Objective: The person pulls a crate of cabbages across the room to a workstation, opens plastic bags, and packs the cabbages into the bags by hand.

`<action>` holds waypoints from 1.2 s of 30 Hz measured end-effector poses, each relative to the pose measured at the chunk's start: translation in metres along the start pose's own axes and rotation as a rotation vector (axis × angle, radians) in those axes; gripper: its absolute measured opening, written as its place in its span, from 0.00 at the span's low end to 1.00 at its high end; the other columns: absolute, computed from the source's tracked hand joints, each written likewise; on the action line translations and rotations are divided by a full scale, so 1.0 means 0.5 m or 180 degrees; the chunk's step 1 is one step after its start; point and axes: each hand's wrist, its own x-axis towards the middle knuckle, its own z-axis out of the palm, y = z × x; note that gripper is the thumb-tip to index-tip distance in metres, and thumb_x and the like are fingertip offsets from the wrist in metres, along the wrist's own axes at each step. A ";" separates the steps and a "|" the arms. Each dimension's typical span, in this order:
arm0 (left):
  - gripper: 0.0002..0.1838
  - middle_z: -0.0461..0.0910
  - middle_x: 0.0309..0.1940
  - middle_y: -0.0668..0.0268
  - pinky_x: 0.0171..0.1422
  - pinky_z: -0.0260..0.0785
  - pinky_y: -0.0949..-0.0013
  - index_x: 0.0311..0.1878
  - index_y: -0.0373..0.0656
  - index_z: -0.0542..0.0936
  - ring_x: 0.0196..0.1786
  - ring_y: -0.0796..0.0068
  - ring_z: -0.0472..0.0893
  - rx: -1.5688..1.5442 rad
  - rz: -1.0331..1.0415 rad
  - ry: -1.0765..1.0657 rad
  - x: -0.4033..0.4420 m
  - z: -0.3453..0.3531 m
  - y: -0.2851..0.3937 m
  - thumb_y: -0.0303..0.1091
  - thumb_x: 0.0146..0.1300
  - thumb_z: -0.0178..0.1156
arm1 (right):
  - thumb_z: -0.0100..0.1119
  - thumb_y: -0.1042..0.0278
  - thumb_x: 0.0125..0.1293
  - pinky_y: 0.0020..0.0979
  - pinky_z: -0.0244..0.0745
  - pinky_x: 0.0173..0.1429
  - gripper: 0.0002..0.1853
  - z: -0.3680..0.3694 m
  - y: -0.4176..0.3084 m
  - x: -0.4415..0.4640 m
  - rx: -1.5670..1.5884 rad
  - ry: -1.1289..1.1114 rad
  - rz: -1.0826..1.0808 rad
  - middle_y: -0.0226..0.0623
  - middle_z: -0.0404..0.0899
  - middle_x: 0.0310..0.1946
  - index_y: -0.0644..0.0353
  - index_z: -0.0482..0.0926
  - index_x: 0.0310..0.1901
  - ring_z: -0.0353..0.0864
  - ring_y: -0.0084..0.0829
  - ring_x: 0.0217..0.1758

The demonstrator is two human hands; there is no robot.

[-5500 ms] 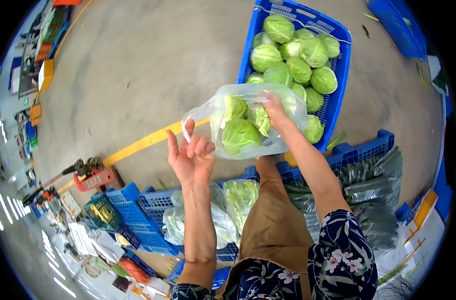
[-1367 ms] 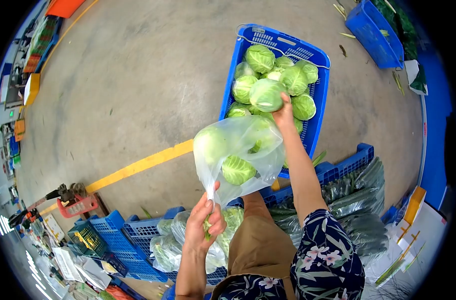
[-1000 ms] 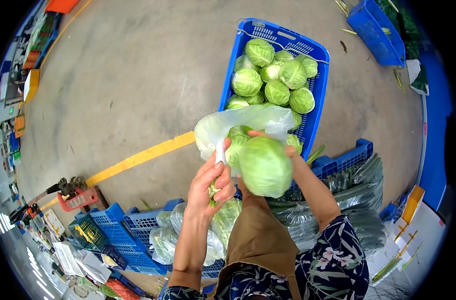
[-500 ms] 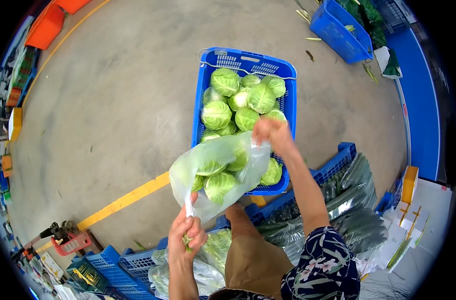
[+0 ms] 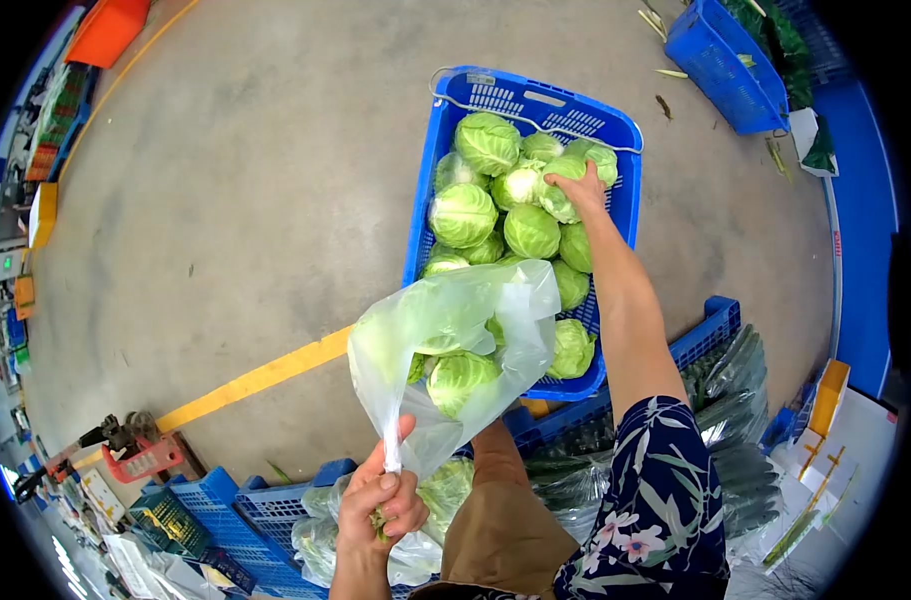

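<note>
My right hand (image 5: 580, 188) grips a green cabbage (image 5: 558, 205) in the upper right part of a blue plastic crate (image 5: 595, 125). Several more cabbages (image 5: 463, 215) lie heaped in that crate. My left hand (image 5: 380, 505) is closed around the gathered edge of a clear plastic bag (image 5: 525, 300), with a small green scrap showing between its fingers. The bag's mouth hangs open over the near end of the crate. Cabbages (image 5: 462, 382) show at the bag, but I cannot tell whether they lie inside it or behind it.
Near my legs stand blue crates with plastic-wrapped dark green vegetables (image 5: 735, 400) and bagged leafy greens (image 5: 445, 495). Another blue crate (image 5: 725, 75) is at the upper right. A yellow line (image 5: 255, 380) crosses the concrete floor. An orange bin (image 5: 105, 30) stands far left.
My right hand has let go of the bag's rim and reached up into the crate onto a cabbage. My left hand still holds the bag. The view has shifted slightly.
</note>
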 end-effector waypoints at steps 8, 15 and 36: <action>0.35 0.57 0.14 0.74 0.13 0.47 0.76 0.73 0.48 0.45 0.09 0.84 0.57 0.0072 0.0065 -0.0123 0.013 0.027 0.036 0.31 0.65 0.46 | 0.60 0.51 0.58 0.43 0.69 0.58 0.29 -0.085 0.152 -0.107 0.4749 -0.1270 -0.0109 0.38 0.73 0.53 0.56 0.68 0.58 0.73 0.35 0.55; 0.33 0.58 0.16 0.74 0.12 0.49 0.78 0.72 0.49 0.46 0.09 0.84 0.57 0.0135 0.0110 -0.0188 0.027 0.057 0.036 0.29 0.66 0.44 | 0.72 0.49 0.39 0.44 0.61 0.68 0.56 -0.183 0.124 -0.546 0.4816 -0.3738 -0.1062 0.46 0.59 0.65 0.62 0.52 0.68 0.61 0.41 0.68; 0.37 0.57 0.12 0.72 0.10 0.44 0.74 0.72 0.40 0.41 0.06 0.84 0.54 -0.0052 0.0167 -0.0133 -0.004 -0.010 0.017 0.27 0.62 0.45 | 0.78 0.48 0.33 0.48 0.43 0.73 0.69 -0.034 0.184 -0.027 -0.2039 -0.1129 -0.1299 0.54 0.31 0.72 0.41 0.35 0.72 0.33 0.52 0.75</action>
